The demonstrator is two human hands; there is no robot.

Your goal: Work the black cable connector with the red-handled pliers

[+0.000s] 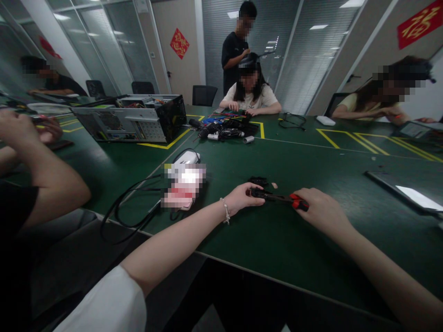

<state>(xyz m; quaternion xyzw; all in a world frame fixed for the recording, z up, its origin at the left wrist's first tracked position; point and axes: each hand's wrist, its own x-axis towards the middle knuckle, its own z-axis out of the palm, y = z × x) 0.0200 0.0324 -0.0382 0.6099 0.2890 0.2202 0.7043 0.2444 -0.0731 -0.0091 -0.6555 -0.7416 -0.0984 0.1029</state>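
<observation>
My left hand, with a bracelet at the wrist, pinches a small black part between thumb and fingers, just above the green table. My right hand is wrapped round the red and black handle of a screwdriver. Its thin shaft points left, and the tip meets or overlaps the black part; I cannot tell how far it goes in. Right behind my left hand lies another dark piece on the table. A small pale pink scrap rests beside it.
On the left are a phone, a white device and looped black cables. Farther back stand an opened computer case and a heap of cables and tools. A tablet lies right. Several people sit or stand around the table.
</observation>
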